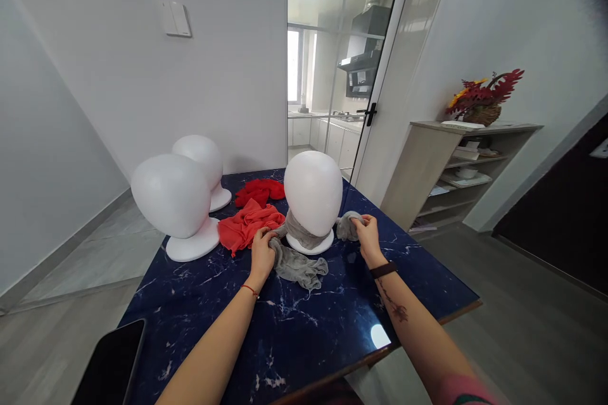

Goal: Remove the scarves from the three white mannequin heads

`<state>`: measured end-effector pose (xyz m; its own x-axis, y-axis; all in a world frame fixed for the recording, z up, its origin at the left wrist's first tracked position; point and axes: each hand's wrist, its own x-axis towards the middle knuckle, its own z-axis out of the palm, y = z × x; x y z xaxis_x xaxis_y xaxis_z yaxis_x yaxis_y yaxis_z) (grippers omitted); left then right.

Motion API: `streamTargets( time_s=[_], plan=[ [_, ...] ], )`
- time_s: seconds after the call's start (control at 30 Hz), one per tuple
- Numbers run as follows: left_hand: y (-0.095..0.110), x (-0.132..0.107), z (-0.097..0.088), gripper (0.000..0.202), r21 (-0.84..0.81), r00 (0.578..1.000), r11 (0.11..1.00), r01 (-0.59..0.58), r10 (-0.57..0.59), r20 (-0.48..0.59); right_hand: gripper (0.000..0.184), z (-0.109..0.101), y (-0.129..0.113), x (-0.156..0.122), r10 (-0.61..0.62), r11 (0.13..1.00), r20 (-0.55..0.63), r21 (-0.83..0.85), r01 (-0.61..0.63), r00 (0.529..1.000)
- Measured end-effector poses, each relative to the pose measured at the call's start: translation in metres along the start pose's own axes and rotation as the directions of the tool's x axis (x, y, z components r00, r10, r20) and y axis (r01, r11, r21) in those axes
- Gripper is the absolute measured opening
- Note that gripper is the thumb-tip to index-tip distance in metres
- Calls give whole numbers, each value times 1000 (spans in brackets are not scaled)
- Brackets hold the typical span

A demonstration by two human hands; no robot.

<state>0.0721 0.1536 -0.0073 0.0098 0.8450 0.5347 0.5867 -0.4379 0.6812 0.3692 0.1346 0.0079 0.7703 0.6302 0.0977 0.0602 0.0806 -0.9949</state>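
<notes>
Gray scarf [299, 266]: at the middle of the frame, around the neck of the central head form [313, 190]; one part spreads crumpled over the tabletop [327, 335] just below the form's base, another is bunched right of it. How they join behind the form is hidden.
Left hand [263, 256]: center of the frame, just left of the spread part; its grip is closed on the gray scarf, thumb and fingers pinching the fabric. A thin red bracelet [250, 291] circles the wrist.
Right hand [369, 237]: right of center; its grip pinches the bunched part of the same scarf. A dark band [384, 269] circles the wrist.
Central head form: white, upright on its round base, between the two hands.
Other white forms: one at left of center [171, 196], the second [202, 158] partly hidden behind it.
Coral cloth [247, 224]: crumpled, beyond the left hand, left of the central form.
Red cloth [259, 191]: heaped just above the coral one in the frame.
Phone [111, 361]: lower left corner, dark screen upward.
</notes>
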Motion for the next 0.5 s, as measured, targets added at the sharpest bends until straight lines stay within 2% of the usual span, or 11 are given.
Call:
streamTargets(
  time_s=[0.07, 0.13, 0.23, 0.3, 0.37, 0.47, 0.5],
  plan=[
    [6, -1, -4, 41, 41, 999, 998, -43, 44, -24, 57, 2, 1, -10, -113, 955, 163, -256, 153, 980],
    [13, -4, -8, 41, 90, 993, 989, -115, 117, -19, 61, 1, 4, -18, -195, 791, 327, -504, 346, 925],
    [24, -8, -12, 33, 111, 961, 961, -253, 236, 148, 51, -3, 10, -25, -225, 558, 416, -686, 466, 881],
    [28, -12, -9, 29, 117, 923, 942, -315, 275, 268, 42, -6, 13, -23, -219, 484, 436, -728, 485, 873],
    [29, -15, -4, 33, 147, 906, 932, -332, 271, 325, 33, -6, 10, -15, -197, 487, 459, -721, 493, 866],
    [26, -18, 2, 50, 194, 904, 928, -318, 236, 356, 7, 2, -8, 7, -163, 617, 478, -633, 467, 863],
    [25, -18, 2, 53, 206, 903, 926, -317, 228, 365, 6, 7, -19, 16, -169, 658, 478, -596, 460, 862]
  ],
)
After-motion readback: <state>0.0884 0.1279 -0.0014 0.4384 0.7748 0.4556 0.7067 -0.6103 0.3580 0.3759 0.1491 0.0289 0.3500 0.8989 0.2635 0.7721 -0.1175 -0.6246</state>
